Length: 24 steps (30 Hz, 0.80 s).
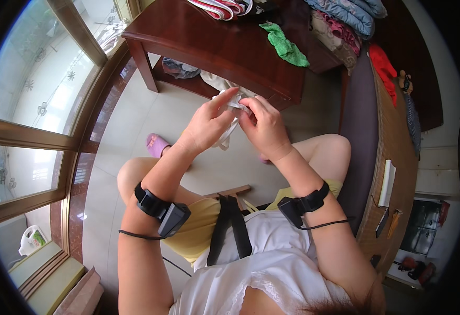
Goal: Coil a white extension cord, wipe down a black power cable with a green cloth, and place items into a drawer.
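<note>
A piece of white cloth or strap (234, 103) is held between my two hands, in front of the dark red wooden table. My left hand (210, 122) grips its left side, with the index finger stretched out along it. On the other side, my right hand (264, 125) pinches the white material between thumb and fingers. A loose white loop (225, 141) hangs below, between the hands, over the tiled floor. The fingers partly hide the held material, so its exact kind cannot be told.
A green cloth (285, 45) and red-and-white straps (224, 8) lie on the wooden table (198, 41). Beneath it are a plastic bag (181, 67) and pale cloth. Folded bedding (348, 17) is stacked at upper right. Cardboard (395, 165) runs along the right; glazed doors (45, 78) stand left.
</note>
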{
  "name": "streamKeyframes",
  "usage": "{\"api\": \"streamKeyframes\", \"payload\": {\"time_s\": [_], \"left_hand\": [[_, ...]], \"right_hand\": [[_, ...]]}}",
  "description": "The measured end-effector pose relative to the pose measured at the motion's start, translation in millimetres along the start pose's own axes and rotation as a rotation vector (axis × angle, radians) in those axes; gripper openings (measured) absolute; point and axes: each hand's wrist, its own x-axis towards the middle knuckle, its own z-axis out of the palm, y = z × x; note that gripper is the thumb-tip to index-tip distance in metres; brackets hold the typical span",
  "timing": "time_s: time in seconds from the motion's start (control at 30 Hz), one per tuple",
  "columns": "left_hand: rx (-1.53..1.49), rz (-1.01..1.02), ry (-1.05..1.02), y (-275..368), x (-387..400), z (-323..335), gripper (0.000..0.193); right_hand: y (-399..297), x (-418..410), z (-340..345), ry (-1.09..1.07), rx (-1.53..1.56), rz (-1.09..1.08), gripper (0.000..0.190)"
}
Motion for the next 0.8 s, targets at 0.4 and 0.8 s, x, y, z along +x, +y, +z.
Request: {"api": "streamKeyframes", "payload": {"time_s": [0.4,0.8], "left_hand": [[-0.043,0.045,-0.192,-11,3,-3,0.046],[0.087,0.227,0.018,-3,0,2,0.024]], "right_hand": [[17,19,-41,-0.643,0.721,0.396,0.015],[27,11,-30,-0.477,1.140,0.773,0.020]]}}
